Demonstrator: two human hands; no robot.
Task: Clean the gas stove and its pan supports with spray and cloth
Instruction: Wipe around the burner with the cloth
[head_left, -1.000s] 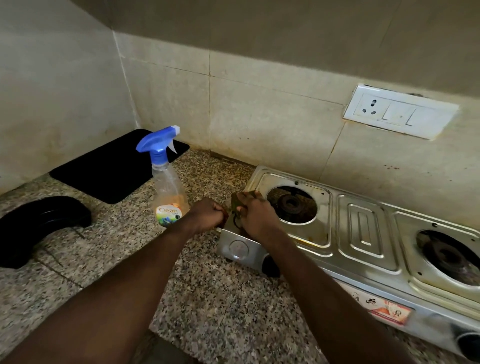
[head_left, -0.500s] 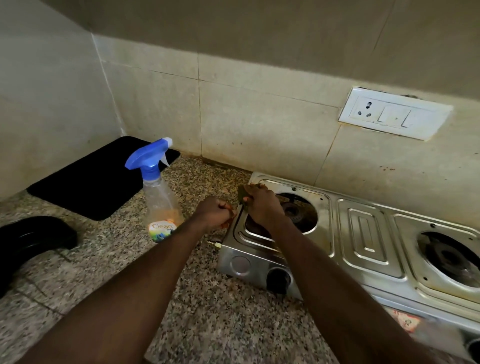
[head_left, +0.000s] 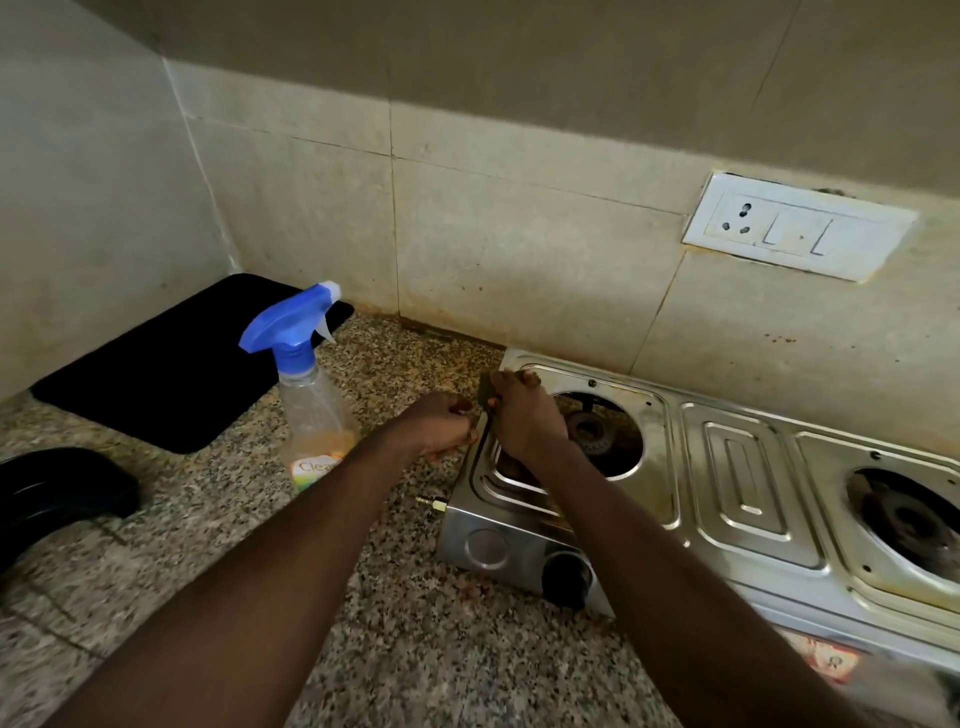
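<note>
stove (head_left: 737, 467): steel, on speckled counter (head_left: 415, 649)
right hand (head_left: 524, 421): on stove's left rear corner, gripping dark cloth (head_left: 487, 391)
left hand (head_left: 441, 423): curled against stove's left edge
spray bottle (head_left: 311, 405): upright, left of stove

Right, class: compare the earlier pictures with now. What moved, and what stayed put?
The right hand, gripping the dark cloth, has slid back along the left rim of the gas stove toward the wall-side corner. The left hand stays curled at that rim; the spray bottle stands where it was.

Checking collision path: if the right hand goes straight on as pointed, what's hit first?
Past the gas stove's back-left corner, the right hand, gripping a cloth, probably meets the tiled wall first; depth unclear.
</note>
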